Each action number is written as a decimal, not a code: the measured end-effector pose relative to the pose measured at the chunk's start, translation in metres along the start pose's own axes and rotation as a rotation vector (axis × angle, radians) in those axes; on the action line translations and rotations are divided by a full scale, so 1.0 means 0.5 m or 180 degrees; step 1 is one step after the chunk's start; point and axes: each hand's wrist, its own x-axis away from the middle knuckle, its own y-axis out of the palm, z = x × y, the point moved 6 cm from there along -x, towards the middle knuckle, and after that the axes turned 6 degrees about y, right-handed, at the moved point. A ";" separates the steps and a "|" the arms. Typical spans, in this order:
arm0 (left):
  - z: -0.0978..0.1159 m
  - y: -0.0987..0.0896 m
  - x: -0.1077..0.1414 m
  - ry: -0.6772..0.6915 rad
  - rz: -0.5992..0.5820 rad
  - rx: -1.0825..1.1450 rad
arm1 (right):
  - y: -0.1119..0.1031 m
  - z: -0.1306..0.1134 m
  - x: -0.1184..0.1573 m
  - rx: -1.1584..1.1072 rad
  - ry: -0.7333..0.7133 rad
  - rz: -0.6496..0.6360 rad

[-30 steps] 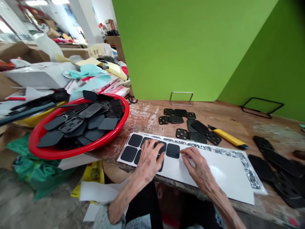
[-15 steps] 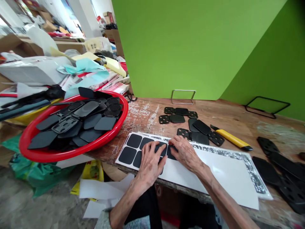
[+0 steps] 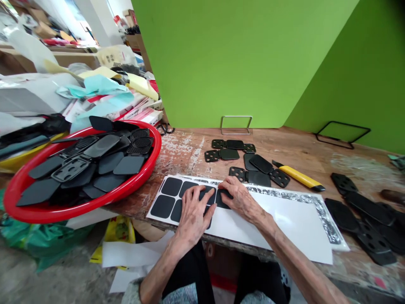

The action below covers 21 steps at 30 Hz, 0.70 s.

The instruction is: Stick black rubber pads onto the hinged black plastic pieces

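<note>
Head view, looking down on a paint-scarred wooden workbench (image 3: 186, 156). Laid the left hand (image 3: 194, 213) wide and flat, fingers (image 3: 204, 196) spread over black rounded-square pads (image 3: 163, 206) on a white backing sheet (image 3: 284, 223), with nothing pinched or lifted. Set the right hand (image 3: 238, 198) just beside it at two o'clock, held narrower, fingertips (image 3: 226, 185) resting on the pad at the right end of the block, apparently bearing down rather than gripping. Had the pads packed edge to edge in a tight block at the sheet's left end, partly hidden under both hands, so their exact count stayed unclear. Placed the sheet along the bench's front edge, probably for easy reach from a seated position. Left a red plastic basin (image 3: 47, 212) at nine o'clock, heaped with more black pads and perforated plates, likely kept close as a handy supply. Grouped perforated black pieces (image 3: 218, 155) at twelve o'clock, and left a yellow utility knife (image 3: 299, 177) at two o'clock, further off than the right hand and untouched. Piled more black pieces (image 3: 370, 215) at three o'clock, beyond the sheet's far end
</note>
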 end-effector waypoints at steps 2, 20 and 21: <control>0.001 -0.001 0.000 0.0015 -0.0009 -0.0017 | -0.004 -0.007 -0.005 0.0028 -0.0039 -0.0081; -0.006 -0.004 -0.002 -0.0133 -0.0033 0.0140 | -0.013 0.001 -0.034 -0.0143 -0.0152 -0.0312; -0.005 -0.004 -0.002 -0.0128 -0.0031 0.0139 | -0.012 0.000 -0.027 -0.0113 -0.0152 -0.0254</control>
